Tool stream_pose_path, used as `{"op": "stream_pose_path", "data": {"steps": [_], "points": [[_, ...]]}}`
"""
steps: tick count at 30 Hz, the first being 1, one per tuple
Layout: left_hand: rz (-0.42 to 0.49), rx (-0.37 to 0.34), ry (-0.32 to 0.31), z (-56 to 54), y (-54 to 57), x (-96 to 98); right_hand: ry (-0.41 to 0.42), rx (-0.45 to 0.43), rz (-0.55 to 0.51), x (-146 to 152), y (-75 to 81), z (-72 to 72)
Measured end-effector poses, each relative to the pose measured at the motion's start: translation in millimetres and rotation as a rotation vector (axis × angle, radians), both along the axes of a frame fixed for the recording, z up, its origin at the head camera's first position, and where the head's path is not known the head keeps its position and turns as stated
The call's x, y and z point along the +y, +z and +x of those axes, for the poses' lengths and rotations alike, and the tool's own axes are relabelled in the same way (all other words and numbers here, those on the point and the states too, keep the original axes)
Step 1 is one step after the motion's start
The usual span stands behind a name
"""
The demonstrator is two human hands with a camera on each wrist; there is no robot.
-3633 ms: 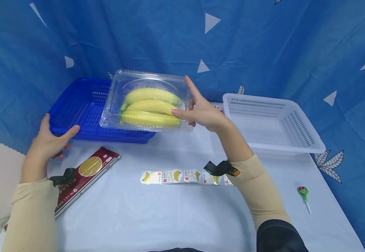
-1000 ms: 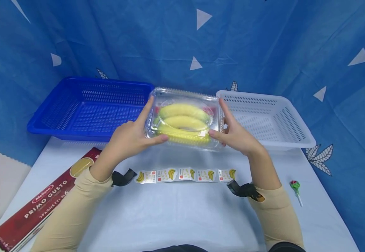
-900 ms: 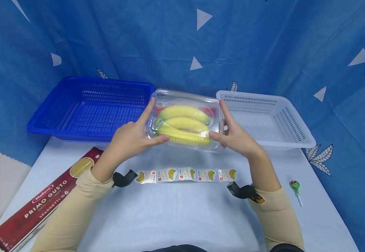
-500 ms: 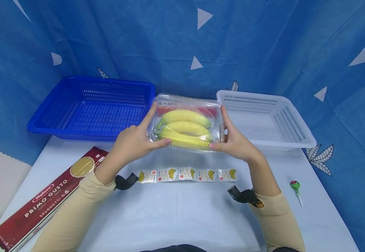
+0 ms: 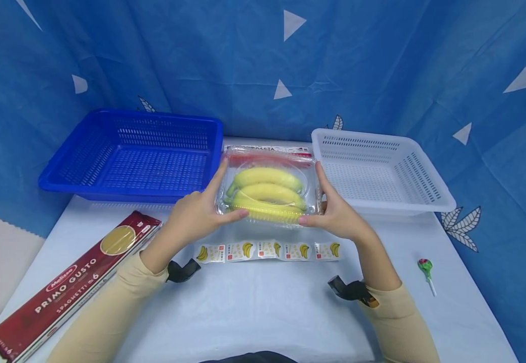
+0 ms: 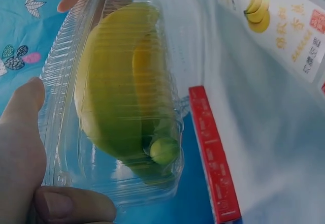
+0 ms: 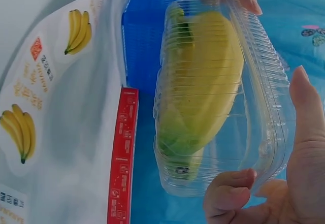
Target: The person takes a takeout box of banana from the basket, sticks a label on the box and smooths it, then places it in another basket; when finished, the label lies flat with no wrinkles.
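Note:
Both hands hold a clear plastic clamshell box [image 5: 314,181] of bananas [image 5: 267,193] over the table, between the two baskets. My left hand [image 5: 195,214] grips its left end, thumb along the near side. At the right end, my right hand [image 5: 337,214] grips it the same way. The lid lies over the bananas. In the left wrist view, a green banana tip [image 6: 165,150] shows through the ribbed wall. Beyond the clamshell, a red-and-white package [image 5: 301,150] is partly hidden; its red side [image 7: 122,158] shows in the right wrist view.
A blue basket [image 5: 154,169] stands back left and a white basket [image 5: 367,184] back right. A strip of banana stickers [image 5: 269,250] lies nearer the front. A red spaghetti pack [image 5: 77,282] lies at left, a lollipop [image 5: 426,269] at right. A blue curtain [image 5: 263,60] hangs behind.
Earlier the right hand alone held the clamshell before the blue basket, with the left hand at that basket's rim. The left hand has since taken the clamshell's other end, and it has moved right and lower.

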State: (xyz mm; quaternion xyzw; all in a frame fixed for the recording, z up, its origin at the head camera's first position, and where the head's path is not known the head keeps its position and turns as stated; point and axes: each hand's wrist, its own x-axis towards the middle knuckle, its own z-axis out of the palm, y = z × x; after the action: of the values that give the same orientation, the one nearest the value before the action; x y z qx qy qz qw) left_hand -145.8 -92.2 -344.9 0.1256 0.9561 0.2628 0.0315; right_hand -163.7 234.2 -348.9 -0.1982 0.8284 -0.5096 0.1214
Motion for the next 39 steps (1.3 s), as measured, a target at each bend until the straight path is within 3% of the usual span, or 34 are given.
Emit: {"op": "stream_pose_path", "data": {"steps": [8, 23, 39], "points": [[0.011, 0.011, 0.003, 3.2, -9.9, 2.9, -0.033, 0.047, 0.07, 3.5, -7.8, 3.9], [0.054, -0.023, 0.001, 7.4, -26.3, 6.3, -0.063, 0.008, 0.127, 5.9, -22.8, 17.1], [0.055, -0.041, -0.012, 2.5, -49.2, 11.5, -0.065, 0.034, 0.206, 9.6, -39.4, 13.1]]}}
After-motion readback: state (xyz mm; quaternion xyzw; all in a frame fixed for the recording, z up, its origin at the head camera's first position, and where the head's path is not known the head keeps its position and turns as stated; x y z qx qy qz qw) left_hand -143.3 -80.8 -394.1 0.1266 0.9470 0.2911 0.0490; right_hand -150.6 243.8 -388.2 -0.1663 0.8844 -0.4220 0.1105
